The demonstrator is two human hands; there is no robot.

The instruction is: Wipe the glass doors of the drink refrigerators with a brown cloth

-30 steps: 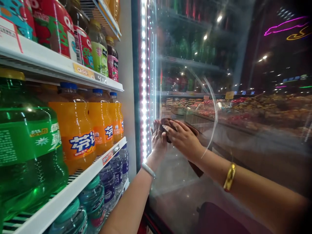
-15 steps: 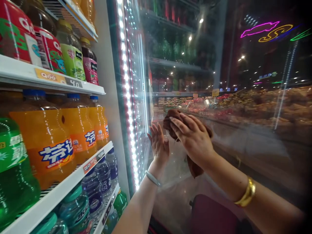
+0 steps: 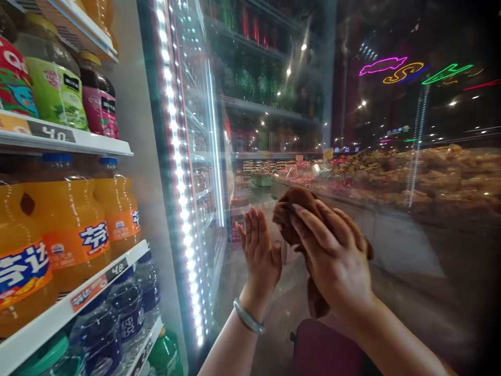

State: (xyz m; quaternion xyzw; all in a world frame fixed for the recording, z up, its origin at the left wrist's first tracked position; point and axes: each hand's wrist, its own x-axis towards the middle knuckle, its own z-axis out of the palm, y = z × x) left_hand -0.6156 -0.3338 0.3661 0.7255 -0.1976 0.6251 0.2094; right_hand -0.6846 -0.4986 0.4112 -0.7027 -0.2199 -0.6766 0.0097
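My right hand (image 3: pixel 336 256) presses a bunched brown cloth (image 3: pixel 297 209) against the glass door (image 3: pixel 250 130), its fingers bent over the cloth. A loose end of the cloth hangs below the palm. To the left of it, my left hand (image 3: pixel 260 250) is open, fingers stretched upward; it appears to rest on the glass and holds nothing. A pale bangle (image 3: pixel 248 316) circles the left wrist. Part of the cloth is hidden under the right hand.
At the left are cooler shelves (image 3: pixel 117 271) with orange soda bottles (image 3: pixel 78 224), juice bottles (image 3: pixel 58 78) and water bottles (image 3: pixel 125 308). A bright LED strip (image 3: pixel 178 156) runs up the cooler's edge. Neon shapes (image 3: pixel 403 73) and heaped goods (image 3: pixel 450 167) show in the glass.
My right hand and the cloth have shifted right and slightly down. My left hand has moved slightly right and down. The view has turned, sliding the shelves leftward.
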